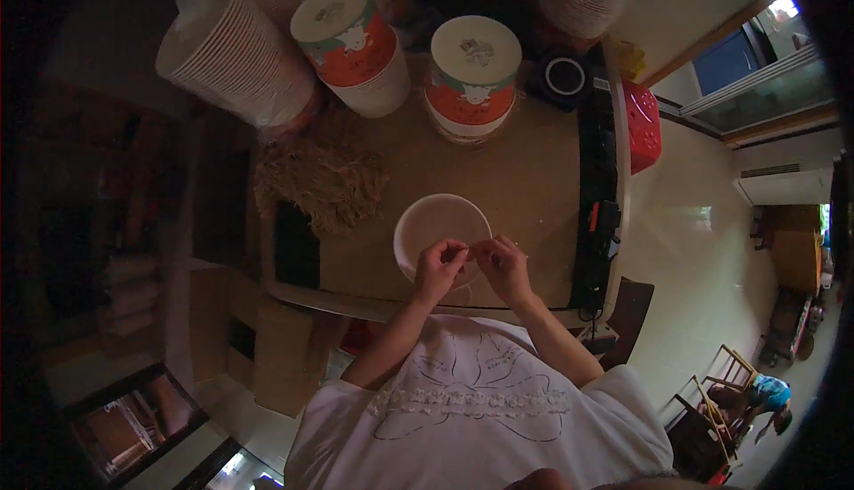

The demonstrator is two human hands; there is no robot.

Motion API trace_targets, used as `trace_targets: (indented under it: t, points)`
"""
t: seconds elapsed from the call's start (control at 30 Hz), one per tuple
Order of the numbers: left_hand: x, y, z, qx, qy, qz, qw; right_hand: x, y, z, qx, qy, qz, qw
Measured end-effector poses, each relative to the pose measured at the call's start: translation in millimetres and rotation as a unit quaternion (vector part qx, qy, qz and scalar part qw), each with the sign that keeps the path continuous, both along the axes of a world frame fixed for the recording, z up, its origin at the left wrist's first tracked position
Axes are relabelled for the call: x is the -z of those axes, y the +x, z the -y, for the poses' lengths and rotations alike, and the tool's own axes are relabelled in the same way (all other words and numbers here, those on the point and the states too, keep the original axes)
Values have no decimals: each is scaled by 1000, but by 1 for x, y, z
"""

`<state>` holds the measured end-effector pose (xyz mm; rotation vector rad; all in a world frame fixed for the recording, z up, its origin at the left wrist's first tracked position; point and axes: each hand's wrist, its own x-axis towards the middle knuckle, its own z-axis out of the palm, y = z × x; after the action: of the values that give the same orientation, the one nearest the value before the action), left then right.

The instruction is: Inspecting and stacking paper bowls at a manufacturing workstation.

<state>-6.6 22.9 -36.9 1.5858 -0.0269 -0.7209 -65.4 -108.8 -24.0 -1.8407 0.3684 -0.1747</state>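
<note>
Both my hands meet above the near rim of a white paper tub [438, 214] that stands upright at the table's front. My left hand [439, 266] is closed, thumb and index fingertip pressed together. Beside it, my right hand [504, 269] is pinched the same way, its fingertips almost touching the left ones. Whatever lies between the fingertips is too small and dim to make out. To the left of the tub spreads a loose heap of brown, stringy fibres [325, 174], apart from both hands.
Two tubs with orange-and-green bands, one tub [351, 50] left and another tub [474, 76] right, stand behind. Stacked white tubs [236, 54] in clear plastic lean at the back left. A dark round device [562, 79] and a red basket [642, 125] are at the right. A person [767, 397] sits far right.
</note>
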Motion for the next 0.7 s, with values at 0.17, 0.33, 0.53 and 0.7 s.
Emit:
trace_targets:
  t: [0.17, 0.33, 0.53, 0.7]
  points:
    - [-2, -1, 2, 22, 72, 190, 979, 4, -2, 0, -5, -11, -10, 1000]
    - [3, -2, 5, 37, 162, 375, 912, 5, 0, 0, -18, -70, 24, 997]
    - [5, 1, 9, 21, 152, 377, 913, 3, 3, 0, -17, -72, 49, 996]
    - [1, 13, 2, 26, 108, 268, 957, 9, 1, -3, 11, -11, 11, 1000]
